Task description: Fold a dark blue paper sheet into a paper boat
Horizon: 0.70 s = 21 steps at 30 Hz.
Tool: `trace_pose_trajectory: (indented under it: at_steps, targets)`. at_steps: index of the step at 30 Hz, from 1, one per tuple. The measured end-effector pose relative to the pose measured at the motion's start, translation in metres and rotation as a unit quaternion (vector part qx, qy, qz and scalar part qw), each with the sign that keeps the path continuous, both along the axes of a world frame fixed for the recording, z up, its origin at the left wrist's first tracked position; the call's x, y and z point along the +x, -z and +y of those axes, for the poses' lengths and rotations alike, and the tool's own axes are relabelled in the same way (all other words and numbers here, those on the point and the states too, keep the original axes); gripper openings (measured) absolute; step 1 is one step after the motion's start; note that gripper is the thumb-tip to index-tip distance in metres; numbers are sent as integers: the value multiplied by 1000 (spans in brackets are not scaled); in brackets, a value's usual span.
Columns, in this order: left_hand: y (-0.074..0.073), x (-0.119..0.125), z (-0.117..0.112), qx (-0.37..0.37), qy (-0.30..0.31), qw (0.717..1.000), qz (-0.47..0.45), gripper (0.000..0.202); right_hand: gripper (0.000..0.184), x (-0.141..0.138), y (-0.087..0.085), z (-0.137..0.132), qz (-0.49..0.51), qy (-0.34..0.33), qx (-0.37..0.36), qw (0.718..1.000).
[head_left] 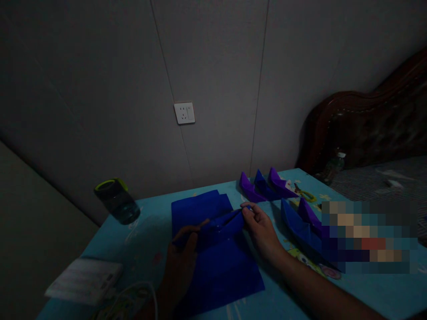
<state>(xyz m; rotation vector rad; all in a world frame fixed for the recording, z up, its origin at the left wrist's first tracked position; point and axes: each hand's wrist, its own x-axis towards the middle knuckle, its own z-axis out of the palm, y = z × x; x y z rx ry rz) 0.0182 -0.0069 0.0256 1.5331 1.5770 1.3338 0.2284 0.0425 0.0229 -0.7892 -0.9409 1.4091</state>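
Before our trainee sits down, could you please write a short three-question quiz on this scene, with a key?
1. True or false: only the left hand is holding the folded blue paper.
2. Fill the gap: a white ____ is set into the wall behind the table.
3. From left to right, the three paper boats nearest the wall are: (a) blue, purple, blue; (b) purple, blue, purple; (c) all purple.

Key:
1. False; the right hand holds it too.
2. Socket.
3. (b).
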Motion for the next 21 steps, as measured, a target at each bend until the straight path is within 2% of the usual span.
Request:
trace_pose_trajectory:
  at_steps: [4,6,8,12,15,17,21]
  targets:
    - [-6,10,-1,-23,-5,998,-59,24,53,-6,6,-5,-30,-75,5,997]
    - [-2,12,-1,-34,24,994,-105,28,51,-8,8,-7,-40,-96,8,995]
    - [4,12,-2,-44,67,988,-133,28,46,-7,8,-8,-35,-87,13,996]
    - [15,8,0,-30,187,976,-106,26,42,-1,5,-3,-45,-50,25,997]
    - [18,4,0,-4,261,962,-77,34,39,2,4,-1,-70,-55,43,995]
    - [22,0,-1,-11,274,960,-61,39,38,1,6,-1,-79,-68,55,993]
    - [31,-11,-5,-82,266,959,-53,50,36,0,8,-3,-81,-74,60,992]
